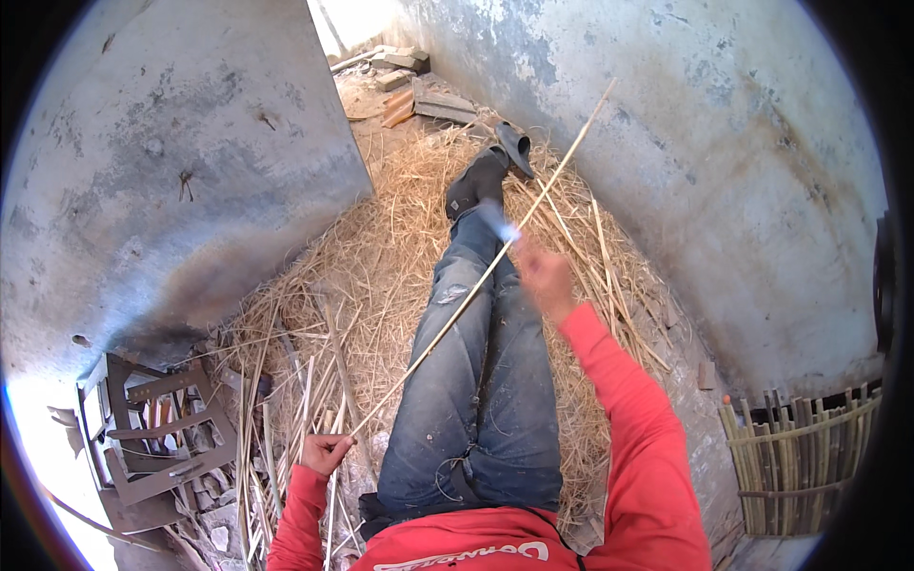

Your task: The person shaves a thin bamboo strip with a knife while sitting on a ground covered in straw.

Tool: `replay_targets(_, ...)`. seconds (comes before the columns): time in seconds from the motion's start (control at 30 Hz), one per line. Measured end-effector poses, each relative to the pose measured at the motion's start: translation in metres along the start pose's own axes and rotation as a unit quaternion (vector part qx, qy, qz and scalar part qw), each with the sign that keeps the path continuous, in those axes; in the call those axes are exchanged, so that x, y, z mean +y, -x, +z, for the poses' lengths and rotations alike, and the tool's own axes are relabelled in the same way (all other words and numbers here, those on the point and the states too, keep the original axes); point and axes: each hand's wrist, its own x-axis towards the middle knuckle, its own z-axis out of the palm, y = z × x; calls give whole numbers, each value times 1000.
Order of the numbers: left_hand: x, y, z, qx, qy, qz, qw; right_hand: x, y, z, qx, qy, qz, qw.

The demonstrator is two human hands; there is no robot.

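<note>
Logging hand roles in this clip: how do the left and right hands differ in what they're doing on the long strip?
The left hand grips the cane strip at its low end beside the hip; the right hand is raised over the knees, motion-blurred, holding a blade against mid-strip. Both touch that strip.

Colours: red, blue denim, straw yellow, grey.

Sleeves point(619, 381) bright red, shirt hem w/ white lettering. Jeans point(486, 381) faded blue, pale worn patches at knee. Shoes point(476, 181) black. Long cane strip point(476, 285) pale yellow-tan, same as straw heap point(381, 238). Blurred tool point(509, 231) by right hand point(546, 276) whitish-blue. Walls point(190, 143) mottled grey-white, dark smudges & soot-brown low down. Metal frame point(162, 428) rusty grey-brown. Woven basket point(800, 447) olive-tan slats.
</note>
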Motion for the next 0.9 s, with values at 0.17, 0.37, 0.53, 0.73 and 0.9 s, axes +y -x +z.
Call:
replay_targets(0.17,-10,5,0,-24,37,-22,999,-41,55,25,-94,-68,-116,986)
replay_targets(0.37,0,-4,0,-47,74,-33,996,24,-36,-18,204,-34,106,973)
replay_targets(0.53,-5,-8,-4,-78,109,-42,990,-18,30,20,-24,-37,-16,999)
replay_targets(0.73,-23,-2,-15,-65,120,-47,989,-32,30,15,-70,-28,-22,997)
replay_targets(0.9,-6,-13,-11,-82,138,-70,985,45,-49,-24,109,18,105,988)
